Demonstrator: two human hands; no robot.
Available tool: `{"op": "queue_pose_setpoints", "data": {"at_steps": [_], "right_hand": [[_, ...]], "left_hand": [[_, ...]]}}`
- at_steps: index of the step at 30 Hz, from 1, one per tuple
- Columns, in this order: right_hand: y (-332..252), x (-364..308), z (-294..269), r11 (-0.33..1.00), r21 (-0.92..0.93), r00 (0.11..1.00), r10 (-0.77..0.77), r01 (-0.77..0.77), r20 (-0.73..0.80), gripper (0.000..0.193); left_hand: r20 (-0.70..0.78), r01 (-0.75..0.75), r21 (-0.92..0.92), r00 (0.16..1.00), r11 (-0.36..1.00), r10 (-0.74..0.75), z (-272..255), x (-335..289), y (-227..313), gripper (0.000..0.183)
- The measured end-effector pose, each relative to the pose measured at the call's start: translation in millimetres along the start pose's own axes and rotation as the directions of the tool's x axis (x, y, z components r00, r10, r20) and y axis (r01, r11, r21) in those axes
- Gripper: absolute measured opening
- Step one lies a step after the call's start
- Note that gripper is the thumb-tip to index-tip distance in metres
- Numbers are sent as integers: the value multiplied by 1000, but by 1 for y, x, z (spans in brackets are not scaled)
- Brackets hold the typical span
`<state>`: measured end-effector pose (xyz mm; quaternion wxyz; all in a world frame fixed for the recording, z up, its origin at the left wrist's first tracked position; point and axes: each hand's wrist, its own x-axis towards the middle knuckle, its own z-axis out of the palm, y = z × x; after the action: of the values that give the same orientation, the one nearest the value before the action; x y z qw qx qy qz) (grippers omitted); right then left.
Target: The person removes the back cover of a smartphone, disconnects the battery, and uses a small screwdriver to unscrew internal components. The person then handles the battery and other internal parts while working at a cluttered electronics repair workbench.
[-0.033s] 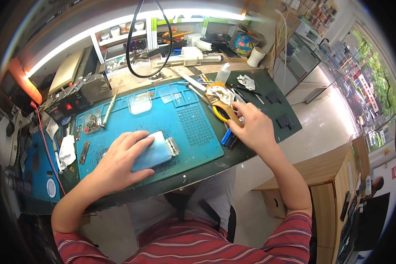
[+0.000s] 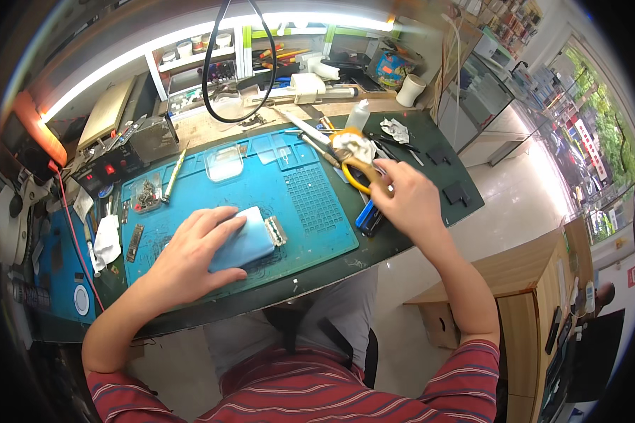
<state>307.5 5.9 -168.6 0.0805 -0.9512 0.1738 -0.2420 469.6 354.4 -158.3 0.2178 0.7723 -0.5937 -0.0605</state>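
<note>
On the blue work mat (image 2: 190, 197), my left hand (image 2: 197, 254) lies over a light-blue wrapped block (image 2: 243, 243), thumb on its near side and fingers across the far side. A small pale circuit board (image 2: 275, 231) juts from the block's right end. My right hand (image 2: 410, 199) is closed on the near end of a brown, flat-handled tool (image 2: 365, 170), whose kind I cannot make out. Crumpled white tissue (image 2: 356, 146) lies at its far end. Close by are a yellow-handled tool (image 2: 351, 180) and a blue-and-black object (image 2: 367, 216).
A white squeeze bottle (image 2: 358, 115) stands behind the tools. A clear lidded box (image 2: 224, 162) and a tray of small parts (image 2: 147, 194) sit on the mat. At the left is a black powered unit (image 2: 120, 158); a black cable loop (image 2: 206, 77) hangs above.
My right hand has shifted slightly, and the brown tool has tilted a little with it. The left hand and the blue block have hardly moved.
</note>
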Motion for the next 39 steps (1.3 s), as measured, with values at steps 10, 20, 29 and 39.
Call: {"op": "queue_pose_setpoints", "data": {"at_steps": [10,20,29,39], "right_hand": [[-14,21,22,949,-31,948,-315,314,-53,32],[-18,4,20,896,-120,903,-421,428,80,39],[-29,-58,-18,891,28,872,-450,454,191,47],[11,-92,-29,846,134,856,-514,516,-50,21]], "left_hand": [[-22,27,3,999,1000,-27,5,-7,-4,82],[-43,26,13,999,1000,-25,7,-10,-5,78],[-72,2,28,997,1000,0,8,-11,-6,77],[-56,-6,-45,998,999,3,7,-10,-7,79]]}}
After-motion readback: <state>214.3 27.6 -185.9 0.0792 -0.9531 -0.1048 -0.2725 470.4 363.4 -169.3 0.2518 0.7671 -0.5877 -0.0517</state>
